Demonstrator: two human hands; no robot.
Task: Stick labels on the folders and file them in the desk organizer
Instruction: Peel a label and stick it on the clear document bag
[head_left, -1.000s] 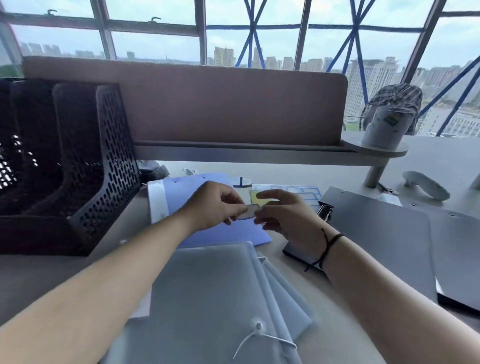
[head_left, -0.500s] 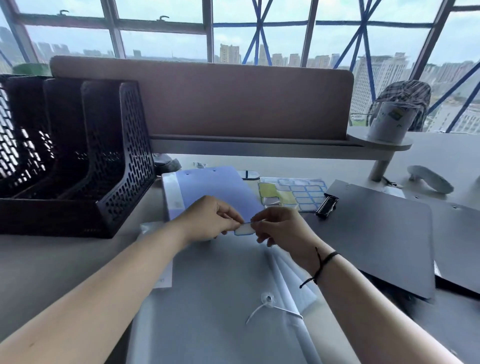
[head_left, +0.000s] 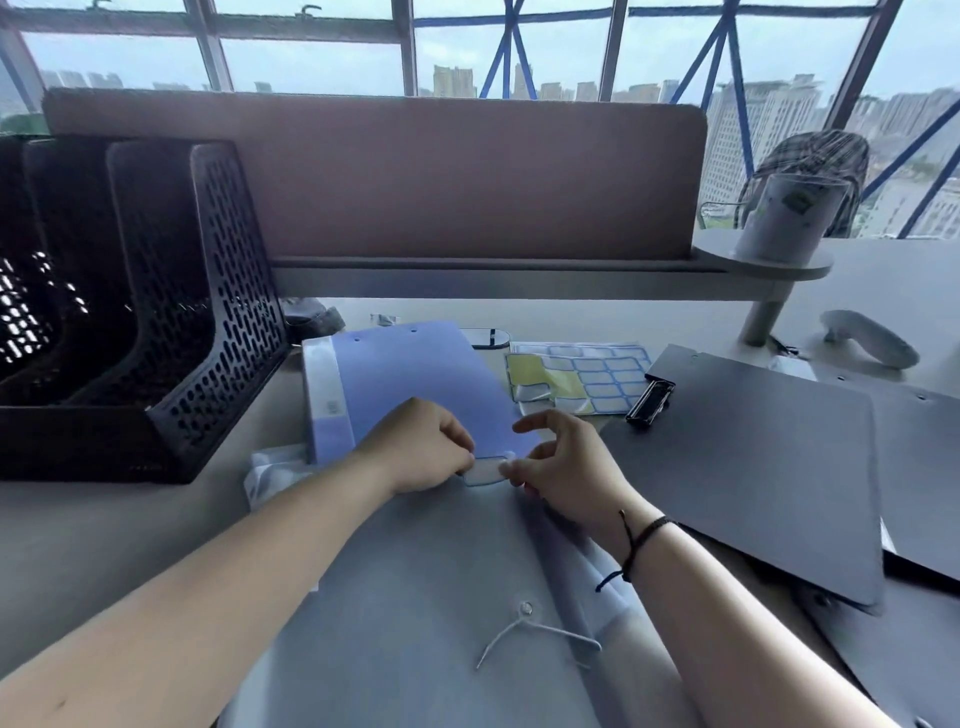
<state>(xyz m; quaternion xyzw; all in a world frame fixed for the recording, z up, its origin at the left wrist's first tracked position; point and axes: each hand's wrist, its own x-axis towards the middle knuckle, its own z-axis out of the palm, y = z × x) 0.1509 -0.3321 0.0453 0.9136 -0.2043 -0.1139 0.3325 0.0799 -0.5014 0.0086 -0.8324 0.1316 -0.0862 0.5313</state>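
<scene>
**Label held over the grey folder's far edge**

The fingers (head_left: 464, 453) of the left hand (head_left: 421, 449) are curled together and pinch the left end of a small blue-bordered label (head_left: 485, 471); the fingers (head_left: 506, 470) of the right hand (head_left: 566, 467) pinch its right end, with the forefinger lifted free above. The label sits at the far edge of the grey folder (head_left: 415, 597), right where that folder meets the blue folder (head_left: 415, 384) beyond it. Whether the label already touches the grey folder I cannot tell.

To do this step well, I judge the label should be kept taut and level between the two hands, one end set down first, then smoothed across toward the other end so no bubble or crease is trapped. It should stay square to the grey folder's edge and clear of the blue folder, or it may bridge both.

Outward from the grey folder: its string tie (head_left: 530, 631) lies on the near part of its face. The label sheet (head_left: 582, 384) lies beyond and to the right, with a black clip (head_left: 649, 400) just beside it. Dark folders (head_left: 753, 467) lie to the right. The black desk organizer (head_left: 156, 312) stands to the far left, and no folder shows in it, so filing seems not yet begun. All rest on a pale counter (head_left: 104, 530) backed by a brown divider panel (head_left: 389, 176). Past it, large windows (head_left: 311, 57) show a city skyline under a dull sky.
</scene>
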